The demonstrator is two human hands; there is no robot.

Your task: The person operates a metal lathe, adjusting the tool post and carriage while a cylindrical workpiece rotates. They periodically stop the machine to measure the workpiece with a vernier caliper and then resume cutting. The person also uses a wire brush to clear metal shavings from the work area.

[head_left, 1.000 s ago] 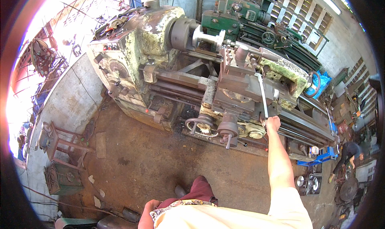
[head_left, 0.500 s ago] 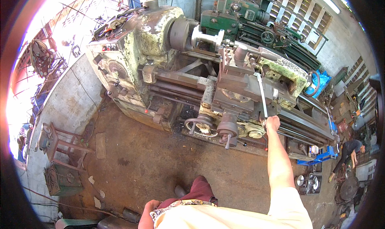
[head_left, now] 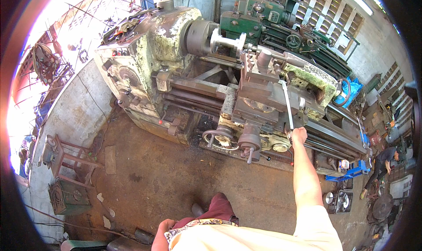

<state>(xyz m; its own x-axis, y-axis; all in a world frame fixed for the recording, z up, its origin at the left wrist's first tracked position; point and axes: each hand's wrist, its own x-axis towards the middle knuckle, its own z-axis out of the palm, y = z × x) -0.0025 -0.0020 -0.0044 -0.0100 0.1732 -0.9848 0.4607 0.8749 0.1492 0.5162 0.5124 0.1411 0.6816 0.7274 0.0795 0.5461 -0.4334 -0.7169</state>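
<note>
My right hand (head_left: 300, 136) is closed in a fist at the near end of a long flat silver bar (head_left: 288, 104), at the front of a worn metal lathe's carriage (head_left: 257, 110). The bar slants up and away over the carriage, its wider far end beside the tool post (head_left: 263, 62). My left hand (head_left: 163, 228) is low beside my hip, next to my maroon trousers (head_left: 220, 207), its fingers mostly hidden. To the left, the lathe's chuck (head_left: 200, 38) faces a pale flanged metal part (head_left: 228, 43). Two handwheels, one of them (head_left: 220, 138) on the left, stand out from the carriage front.
A green lathe (head_left: 272, 27) stands behind. Loose tools (head_left: 125, 28) lie on the headstock. At left are a small wooden stand (head_left: 72, 161) and a green metal box (head_left: 68, 197). A co-worker (head_left: 383, 163) bends at far right, near a blue stand (head_left: 351, 171).
The co-worker at far right has raised their upper body a little and shifted an arm. My hands and the silver bar stay where they were.
</note>
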